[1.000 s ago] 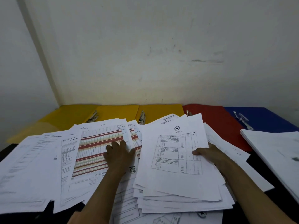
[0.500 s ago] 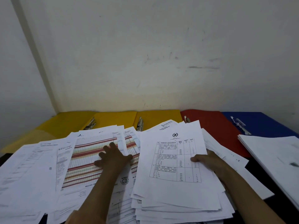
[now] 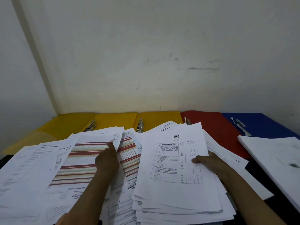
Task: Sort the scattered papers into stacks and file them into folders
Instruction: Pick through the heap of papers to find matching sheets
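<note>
Scattered printed papers cover the dark table. My left hand (image 3: pixel 107 159) pinches the right edge of a striped red-and-cream sheet (image 3: pixel 81 161) and lifts it slightly off a similar striped sheet (image 3: pixel 129 153) beneath. My right hand (image 3: pixel 207 161) grips the right edge of a thick stack of white papers (image 3: pixel 175 181), thumb on the top sheet, which has a printed table and a star emblem. Open folders lie along the wall: yellow ones (image 3: pixel 116 120), a red one (image 3: pixel 212 125) and a blue one (image 3: pixel 263 124), each with a metal clip.
A separate neat pile of white sheets (image 3: pixel 274 158) lies at the right, over the blue folder's front. More loose pages (image 3: pixel 27 169) spread to the left edge. A white wall rises right behind the folders.
My left hand went from lying flat on the striped sheet to pinching its right edge and raising it. The right hand stayed on the stack. The view tilted slightly upward.
</note>
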